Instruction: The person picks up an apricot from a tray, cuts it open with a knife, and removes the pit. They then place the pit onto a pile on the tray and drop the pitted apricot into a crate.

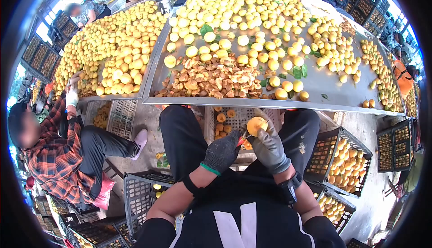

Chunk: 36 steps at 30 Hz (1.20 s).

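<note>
Yellow-orange fruit pinched between gloved fingers
My left grip, dark-gloved with a green cuff [221, 151], pinches a small red-handled tool [241, 141] at the fruit's seven o'clock; my grey-gloved right grip [271, 146] holds the round yellow-orange fruit [256, 127]. I judge it light, bruisable, slippery where cut: cradle its sides. Toward twelve, the metal surface [216, 101].

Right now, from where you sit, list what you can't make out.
All in the head view:
- The red tool: mostly hidden by the left hand; its tip is too small to tell.
- The underside of the held fruit: covered by the right hand.
- Part of the crate between the knees: behind the hands.
- Plaid-shirted co-worker across the table: head cut off by the top edge.
</note>
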Each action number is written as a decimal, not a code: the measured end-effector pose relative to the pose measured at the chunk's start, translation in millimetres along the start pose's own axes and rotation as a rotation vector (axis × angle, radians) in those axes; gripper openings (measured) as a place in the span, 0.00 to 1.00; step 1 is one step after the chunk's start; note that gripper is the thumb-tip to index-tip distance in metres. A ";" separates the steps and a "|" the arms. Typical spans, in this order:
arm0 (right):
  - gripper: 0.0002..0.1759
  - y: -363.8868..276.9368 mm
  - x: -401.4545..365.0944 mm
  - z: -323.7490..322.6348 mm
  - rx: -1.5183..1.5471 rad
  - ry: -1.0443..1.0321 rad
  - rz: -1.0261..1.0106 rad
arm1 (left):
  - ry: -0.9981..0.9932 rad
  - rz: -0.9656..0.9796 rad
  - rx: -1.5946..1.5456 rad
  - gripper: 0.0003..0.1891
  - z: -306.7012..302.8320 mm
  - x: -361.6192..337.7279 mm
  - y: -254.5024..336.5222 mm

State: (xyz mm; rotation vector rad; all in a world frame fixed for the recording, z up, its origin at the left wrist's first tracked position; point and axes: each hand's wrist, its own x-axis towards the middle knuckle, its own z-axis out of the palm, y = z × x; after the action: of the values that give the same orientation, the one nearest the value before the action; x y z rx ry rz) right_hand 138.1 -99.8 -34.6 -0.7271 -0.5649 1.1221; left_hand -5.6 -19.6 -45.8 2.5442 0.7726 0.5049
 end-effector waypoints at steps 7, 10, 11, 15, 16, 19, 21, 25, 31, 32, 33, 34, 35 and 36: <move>0.28 -0.5 -5.1 -7.9 -0.475 0.021 -0.062 | -0.143 -0.081 -0.094 0.12 -14.1 -10.0 -0.1; 0.30 5.8 0.7 -19.2 -0.025 0.140 0.141 | -0.040 -0.089 -0.497 0.13 -44.8 -9.2 5.2; 0.34 6.7 2.9 -21.3 0.202 0.193 0.243 | -0.043 -0.088 -0.499 0.13 -53.6 -8.6 2.1; 0.30 -11.3 -3.8 -4.0 0.292 0.234 0.554 | -0.001 -0.122 -0.578 0.22 -82.8 4.1 9.9; 0.28 -12.5 -7.7 1.2 0.261 0.215 0.558 | -0.038 -0.077 -0.454 0.28 -80.6 7.9 12.1; 0.26 -16.7 -20.7 24.7 -0.170 0.114 0.357 | -0.126 0.023 -0.283 0.37 -78.6 15.7 12.8; 0.23 -26.4 -17.0 28.9 -0.003 0.128 0.540 | -0.211 0.138 -0.191 0.43 -76.7 19.6 13.6; 0.16 -25.8 -23.5 19.2 -0.570 -0.170 0.274 | -0.088 0.432 -0.119 0.40 -74.0 23.1 10.8; 0.25 -10.3 -20.4 9.2 -1.036 -0.384 -0.210 | -0.037 0.520 -0.056 0.37 -70.9 21.8 16.5; 0.25 -6.4 -24.2 5.4 -1.035 -0.381 -0.209 | -0.040 0.520 -0.056 0.37 -66.6 20.7 14.1; 0.25 -3.6 -28.4 3.3 -1.024 -0.317 -0.149 | 0.012 0.514 -0.140 0.37 -62.0 21.3 12.1; 0.24 -2.6 -30.9 1.6 -1.013 -0.254 -0.089 | 0.066 0.505 -0.225 0.37 -58.0 21.4 10.9; 0.24 -4.2 -32.0 -0.1 -1.014 -0.251 -0.087 | 0.064 0.505 -0.228 0.37 -55.6 20.0 10.4; 0.23 -10.9 -29.9 4.1 -1.126 -0.321 -0.231 | 0.064 0.506 -0.233 0.37 -55.9 19.8 11.6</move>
State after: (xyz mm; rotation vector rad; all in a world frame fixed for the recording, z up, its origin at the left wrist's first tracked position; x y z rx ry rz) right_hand 131.5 -129.7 -25.0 -1.3934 -1.5635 0.6312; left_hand -10.5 -0.2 11.2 2.4968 0.0666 0.7865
